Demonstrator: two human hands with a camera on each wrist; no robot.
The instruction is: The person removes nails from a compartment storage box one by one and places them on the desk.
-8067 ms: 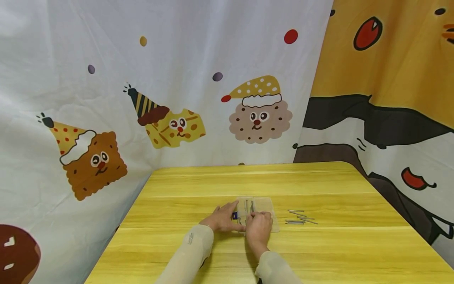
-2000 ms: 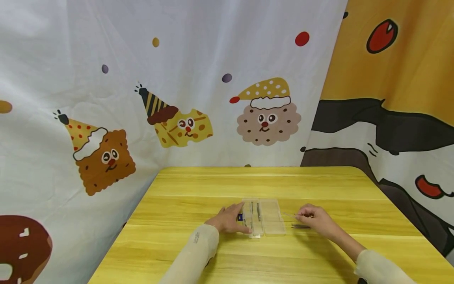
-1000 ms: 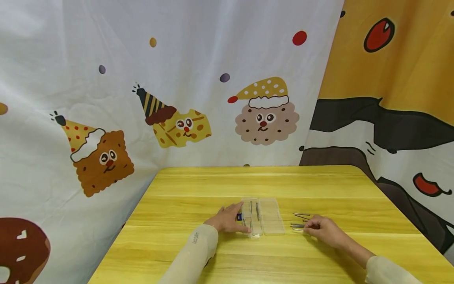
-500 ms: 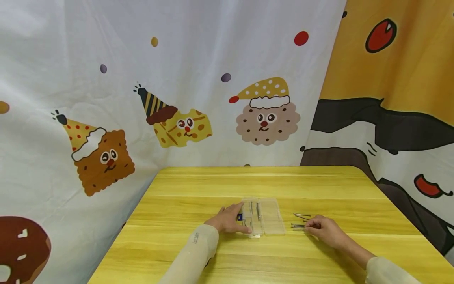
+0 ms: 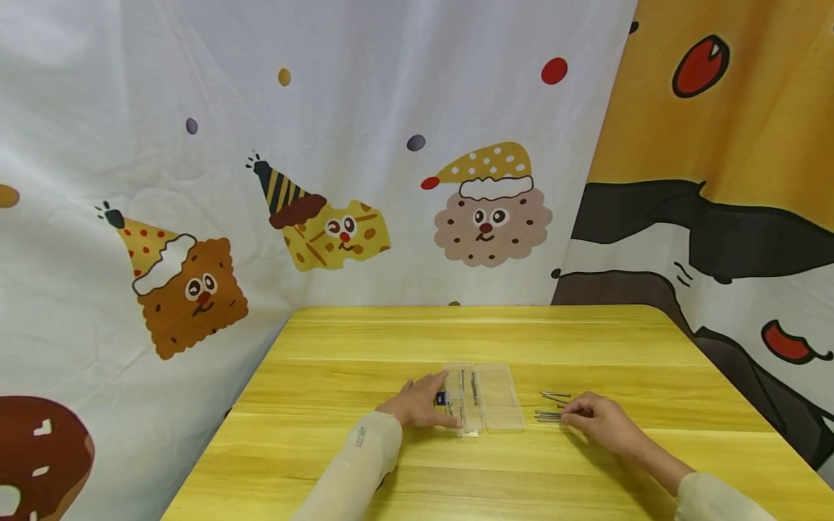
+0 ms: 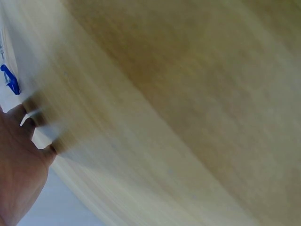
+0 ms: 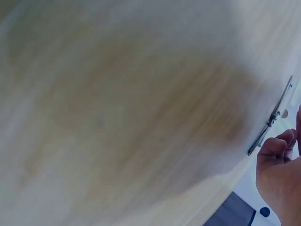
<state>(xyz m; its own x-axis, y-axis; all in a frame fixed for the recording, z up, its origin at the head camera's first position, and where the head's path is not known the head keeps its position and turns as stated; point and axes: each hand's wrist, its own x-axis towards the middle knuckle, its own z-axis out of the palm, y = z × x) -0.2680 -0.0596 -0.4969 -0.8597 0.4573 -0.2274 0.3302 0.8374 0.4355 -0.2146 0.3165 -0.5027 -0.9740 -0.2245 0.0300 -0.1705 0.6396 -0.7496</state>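
A clear plastic box lies open on the yellow table, with a couple of thin metal rods inside. My left hand rests against the box's left side, index finger and thumb stretched along its edges beside a blue label. Right of the box lie loose metal rods. My right hand has curled fingertips pinching at the nearer ones. The right wrist view shows the rods just past the curled fingers. The left wrist view is blurred, showing the left hand and blue label.
Another rod lies a little farther back. Cartoon-printed curtains hang behind and to both sides of the table. The table's far half and front strip hold nothing else.
The right hand left the box, reached the rods on the right, then dropped to the nearer rods and has stayed there for the last second. The left hand has not moved.
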